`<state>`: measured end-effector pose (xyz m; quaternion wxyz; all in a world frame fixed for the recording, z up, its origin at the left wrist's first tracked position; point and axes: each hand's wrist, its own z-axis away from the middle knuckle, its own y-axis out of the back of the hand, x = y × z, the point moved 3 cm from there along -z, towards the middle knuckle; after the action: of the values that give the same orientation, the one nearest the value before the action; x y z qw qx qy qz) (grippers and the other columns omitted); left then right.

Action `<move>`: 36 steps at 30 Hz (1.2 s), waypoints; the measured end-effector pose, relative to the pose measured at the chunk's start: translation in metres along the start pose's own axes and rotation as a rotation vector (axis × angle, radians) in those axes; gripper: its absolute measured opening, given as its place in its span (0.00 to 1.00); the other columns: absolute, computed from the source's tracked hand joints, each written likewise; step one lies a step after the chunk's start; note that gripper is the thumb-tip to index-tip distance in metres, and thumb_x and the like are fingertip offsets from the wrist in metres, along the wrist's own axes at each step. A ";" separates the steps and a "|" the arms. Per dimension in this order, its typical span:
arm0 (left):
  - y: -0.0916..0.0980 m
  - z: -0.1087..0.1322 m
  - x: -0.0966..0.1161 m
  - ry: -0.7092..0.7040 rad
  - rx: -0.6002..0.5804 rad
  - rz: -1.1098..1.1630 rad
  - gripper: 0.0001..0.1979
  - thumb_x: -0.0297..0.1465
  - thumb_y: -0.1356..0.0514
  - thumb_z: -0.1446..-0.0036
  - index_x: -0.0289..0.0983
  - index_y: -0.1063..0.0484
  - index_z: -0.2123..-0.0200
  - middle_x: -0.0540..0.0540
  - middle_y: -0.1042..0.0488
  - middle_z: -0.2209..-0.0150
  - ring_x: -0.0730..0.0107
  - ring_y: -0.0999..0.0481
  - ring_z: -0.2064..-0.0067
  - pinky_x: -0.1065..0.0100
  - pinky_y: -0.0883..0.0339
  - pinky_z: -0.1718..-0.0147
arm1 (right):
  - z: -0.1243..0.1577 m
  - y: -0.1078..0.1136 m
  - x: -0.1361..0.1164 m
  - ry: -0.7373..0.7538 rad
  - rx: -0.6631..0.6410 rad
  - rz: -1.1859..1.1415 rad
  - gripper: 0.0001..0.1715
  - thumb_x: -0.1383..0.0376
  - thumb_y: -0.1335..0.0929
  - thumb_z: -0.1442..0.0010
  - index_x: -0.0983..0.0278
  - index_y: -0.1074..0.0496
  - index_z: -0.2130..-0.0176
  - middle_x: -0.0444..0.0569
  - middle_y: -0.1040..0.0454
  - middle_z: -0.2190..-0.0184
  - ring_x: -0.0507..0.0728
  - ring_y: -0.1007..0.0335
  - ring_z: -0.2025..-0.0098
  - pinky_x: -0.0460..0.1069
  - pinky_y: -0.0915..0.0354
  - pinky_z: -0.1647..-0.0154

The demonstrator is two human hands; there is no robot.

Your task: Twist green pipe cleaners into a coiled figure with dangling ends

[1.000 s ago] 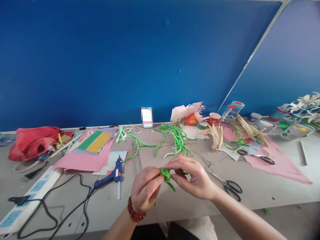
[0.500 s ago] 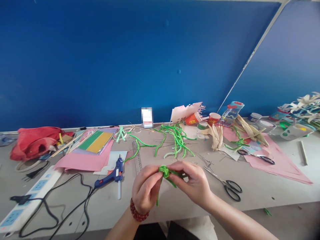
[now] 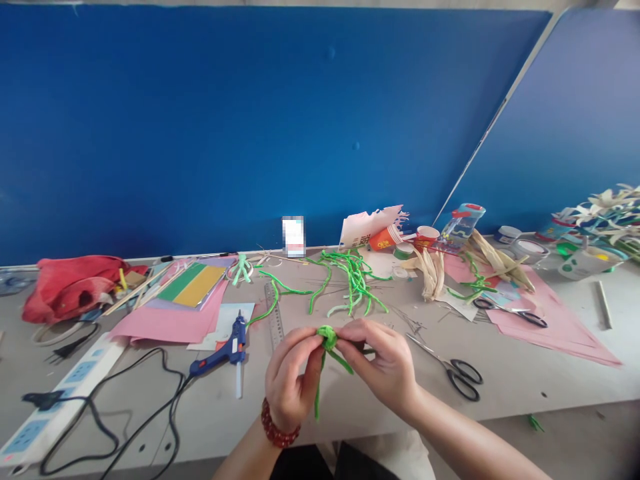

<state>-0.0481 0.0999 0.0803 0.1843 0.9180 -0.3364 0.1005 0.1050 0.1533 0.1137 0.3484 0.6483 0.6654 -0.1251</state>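
Right hand [image 3: 381,367] has edged toward left hand [image 3: 290,383], fingers [image 3: 356,330] pinching green pipe-cleaner knot [image 3: 327,337].

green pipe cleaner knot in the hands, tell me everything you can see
The green pipe cleaner knot is fuzzy, bright green wire twisted into a small tight knot. One long end hangs down and shorter ends stick out rightward. It is pinched above the table between the left hand and right hand.

nothing is legible; the upright card [image 3: 293,236] is blurred out.
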 end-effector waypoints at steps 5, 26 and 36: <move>-0.001 -0.007 0.003 0.017 -0.027 0.001 0.13 0.17 0.40 0.41 0.34 0.27 0.54 0.40 0.21 0.59 0.65 0.20 0.56 0.67 0.24 0.56 | 0.003 -0.002 0.002 -0.022 0.039 0.049 0.06 0.72 0.31 0.38 0.63 0.29 0.67 0.44 0.28 0.76 0.51 0.32 0.76 0.44 0.36 0.75; -0.006 -0.022 0.008 0.194 -0.245 0.034 0.12 0.20 0.42 0.38 0.37 0.30 0.53 0.43 0.24 0.58 0.67 0.22 0.55 0.67 0.27 0.55 | -0.006 0.006 -0.011 0.185 -0.166 0.729 0.12 0.72 0.37 0.36 0.64 0.28 0.69 0.43 0.29 0.81 0.53 0.34 0.80 0.48 0.45 0.75; -0.011 -0.023 0.008 0.222 -0.313 -0.013 0.08 0.23 0.43 0.37 0.39 0.31 0.55 0.44 0.23 0.60 0.65 0.21 0.58 0.67 0.26 0.59 | -0.006 0.007 -0.007 0.101 -0.208 0.836 0.11 0.70 0.37 0.37 0.63 0.29 0.70 0.43 0.29 0.82 0.52 0.34 0.81 0.48 0.49 0.77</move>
<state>-0.0362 0.1122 0.1011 0.3616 0.8635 -0.3196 0.1465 0.1089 0.1523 0.1249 0.3995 0.8288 0.3707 0.1267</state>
